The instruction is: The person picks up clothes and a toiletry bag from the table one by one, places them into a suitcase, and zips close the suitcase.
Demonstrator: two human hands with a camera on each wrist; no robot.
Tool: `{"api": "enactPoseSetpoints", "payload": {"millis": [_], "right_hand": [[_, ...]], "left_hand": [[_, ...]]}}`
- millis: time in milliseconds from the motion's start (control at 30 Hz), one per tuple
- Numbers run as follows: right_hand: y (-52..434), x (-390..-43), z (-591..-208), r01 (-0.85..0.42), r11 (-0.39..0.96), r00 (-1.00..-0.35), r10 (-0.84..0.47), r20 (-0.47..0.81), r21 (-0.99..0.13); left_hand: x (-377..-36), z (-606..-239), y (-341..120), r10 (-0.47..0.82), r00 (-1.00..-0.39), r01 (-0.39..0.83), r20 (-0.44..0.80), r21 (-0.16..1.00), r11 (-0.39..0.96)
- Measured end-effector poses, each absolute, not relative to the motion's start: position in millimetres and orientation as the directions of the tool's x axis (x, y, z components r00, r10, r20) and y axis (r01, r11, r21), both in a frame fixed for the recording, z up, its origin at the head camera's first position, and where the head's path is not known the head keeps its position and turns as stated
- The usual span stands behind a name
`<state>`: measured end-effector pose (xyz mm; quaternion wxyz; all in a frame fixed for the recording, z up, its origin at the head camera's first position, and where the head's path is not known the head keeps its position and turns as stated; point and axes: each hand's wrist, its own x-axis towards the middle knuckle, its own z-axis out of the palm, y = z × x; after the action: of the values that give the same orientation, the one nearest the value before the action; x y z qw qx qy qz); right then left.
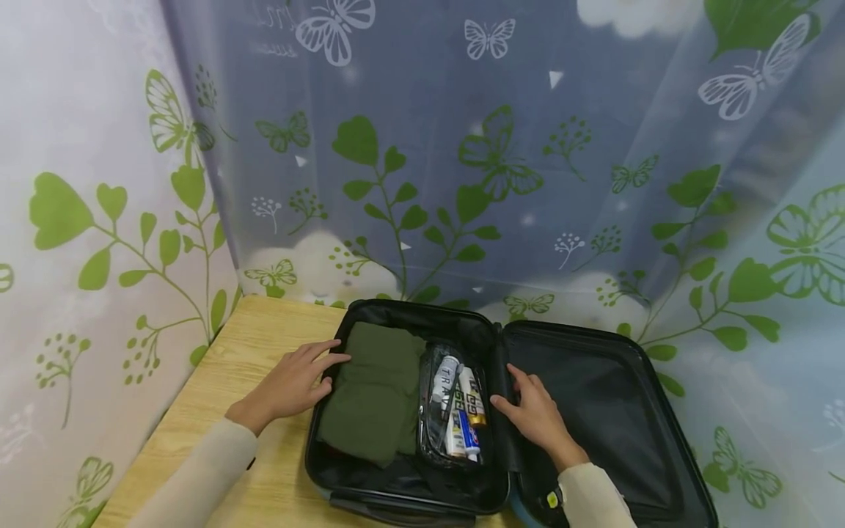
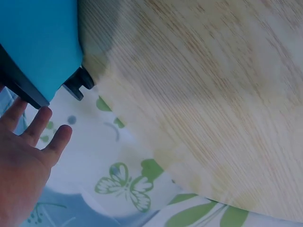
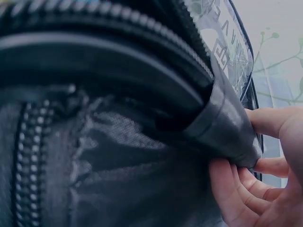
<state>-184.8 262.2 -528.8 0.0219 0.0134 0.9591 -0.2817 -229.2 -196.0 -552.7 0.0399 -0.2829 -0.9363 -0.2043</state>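
Note:
An opened suitcase (image 1: 403, 506) with a black lining and a blue shell (image 2: 42, 42) lies on a wooden table. Folded dark green clothing (image 1: 370, 425) fills the left of its base. To the right of that sits a clear toiletry bag (image 1: 429, 447) with black trim, holding white bottles and tubes. My left hand (image 1: 293, 385) rests on the base's left rim, fingers fairly straight and spread, fingertips over the edge. At the middle, my right hand (image 1: 535, 414) pinches the black hinge lining (image 3: 227, 123) between base and lid, thumb and fingers on opposite sides of the fold.
The suitcase's lid (image 1: 594, 411) lies folded open on the right. Bare wooden table top (image 1: 264, 469) extends to the left. A printed curtain (image 1: 422, 147) with leaves and butterflies closes off the back and both sides. One black wheel (image 2: 78, 82) projects from the shell.

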Motion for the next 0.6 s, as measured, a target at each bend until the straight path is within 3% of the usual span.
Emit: {"api": "enactPoseSetpoints", "payload": {"millis": [600], "right_hand": [[214, -198, -529, 0.026, 0.814, -0.999, -0.002, -0.047, -0.58]], "left_hand": [[-231, -549, -240, 0.473, -0.862, 0.505, 0.182, 0.383, 0.774]]}}
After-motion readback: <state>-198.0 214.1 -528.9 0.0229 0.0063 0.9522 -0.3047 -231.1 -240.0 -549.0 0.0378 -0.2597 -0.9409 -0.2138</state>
